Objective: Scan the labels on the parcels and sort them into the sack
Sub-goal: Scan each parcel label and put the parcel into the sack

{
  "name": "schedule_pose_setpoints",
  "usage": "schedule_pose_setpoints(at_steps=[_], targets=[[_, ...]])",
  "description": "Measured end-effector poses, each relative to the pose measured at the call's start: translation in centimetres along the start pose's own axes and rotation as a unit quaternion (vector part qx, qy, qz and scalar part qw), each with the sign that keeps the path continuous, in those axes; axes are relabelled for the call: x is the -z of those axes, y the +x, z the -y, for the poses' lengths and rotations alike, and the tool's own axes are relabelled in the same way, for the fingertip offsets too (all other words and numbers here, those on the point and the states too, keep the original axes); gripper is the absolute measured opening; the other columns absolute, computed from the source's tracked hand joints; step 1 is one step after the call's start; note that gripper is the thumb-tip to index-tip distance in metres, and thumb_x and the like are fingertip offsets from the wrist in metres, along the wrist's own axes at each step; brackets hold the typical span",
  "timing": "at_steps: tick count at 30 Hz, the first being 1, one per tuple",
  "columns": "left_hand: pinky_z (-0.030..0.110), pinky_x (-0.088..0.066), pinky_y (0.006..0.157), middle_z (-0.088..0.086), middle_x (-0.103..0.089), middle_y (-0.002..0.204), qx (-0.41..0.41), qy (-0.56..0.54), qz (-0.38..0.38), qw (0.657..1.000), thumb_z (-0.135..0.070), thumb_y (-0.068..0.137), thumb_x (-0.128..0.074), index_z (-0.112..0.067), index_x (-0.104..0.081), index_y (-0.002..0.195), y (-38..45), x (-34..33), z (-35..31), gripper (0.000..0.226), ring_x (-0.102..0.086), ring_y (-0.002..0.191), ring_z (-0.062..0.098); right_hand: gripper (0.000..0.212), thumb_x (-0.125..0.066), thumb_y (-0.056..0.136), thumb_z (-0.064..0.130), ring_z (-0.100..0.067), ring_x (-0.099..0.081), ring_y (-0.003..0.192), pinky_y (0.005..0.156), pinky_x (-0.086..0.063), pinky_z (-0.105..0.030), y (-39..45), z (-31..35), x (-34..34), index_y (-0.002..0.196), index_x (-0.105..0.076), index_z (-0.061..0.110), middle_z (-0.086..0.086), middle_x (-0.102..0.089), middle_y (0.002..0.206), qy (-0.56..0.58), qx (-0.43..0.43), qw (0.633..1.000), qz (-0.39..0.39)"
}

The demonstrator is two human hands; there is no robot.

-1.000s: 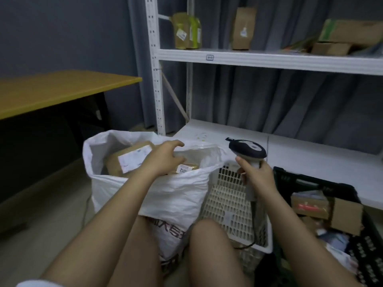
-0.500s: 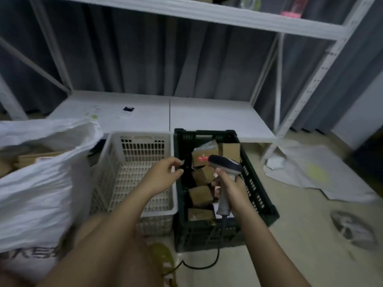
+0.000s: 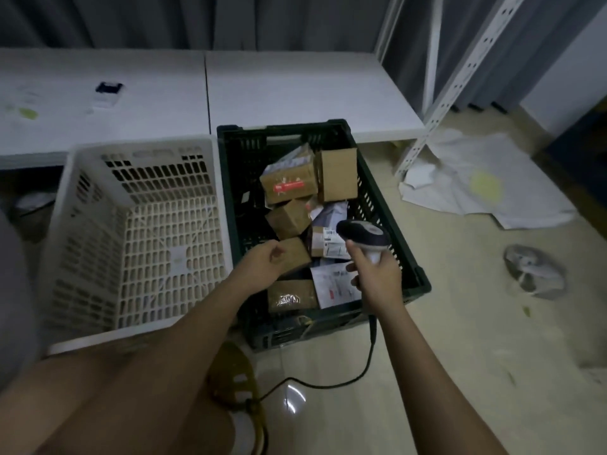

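Now the left hand (image 3: 266,262) has left the sack, out of view here, and hovers loosely curled and empty over a small brown parcel (image 3: 295,254) in the dark crate (image 3: 387,205) at frame centre; presumably the next pick. The right hand (image 3: 377,277) grips the scanner (image 3: 363,236), handle upright, head pointing upper left.

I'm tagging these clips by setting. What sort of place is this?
Probably a small parcel-sorting room: a dark green plastic crate of brown cardboard parcels, a corded handheld barcode scanner, and white metal shelving.
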State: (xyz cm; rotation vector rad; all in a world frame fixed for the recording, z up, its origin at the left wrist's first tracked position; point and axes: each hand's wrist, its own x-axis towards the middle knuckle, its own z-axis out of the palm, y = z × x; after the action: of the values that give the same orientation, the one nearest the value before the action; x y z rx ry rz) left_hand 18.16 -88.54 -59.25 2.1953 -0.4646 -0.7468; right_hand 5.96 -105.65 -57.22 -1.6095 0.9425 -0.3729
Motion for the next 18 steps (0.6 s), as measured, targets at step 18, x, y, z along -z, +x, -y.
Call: schedule_pose_setpoints(at_steps=[18], targets=[[0.043,-0.031,0.11,0.017,-0.022,0.15,-0.03,0.02,-0.098,0.994,-0.032,0.092,-0.058,-0.015,-0.023,0.149,15.8,-0.1,-1.1,0.069,-0.03,0.135,0.036,0.038,-0.073,0.082,0.044,-0.016,-0.061,0.056,0.054,-0.05,-0.031,6.7,-2.2,-3.9,0.09,-0.069,0.007,-0.008,-0.069,0.07,-0.065,-0.087,0.993,0.045]])
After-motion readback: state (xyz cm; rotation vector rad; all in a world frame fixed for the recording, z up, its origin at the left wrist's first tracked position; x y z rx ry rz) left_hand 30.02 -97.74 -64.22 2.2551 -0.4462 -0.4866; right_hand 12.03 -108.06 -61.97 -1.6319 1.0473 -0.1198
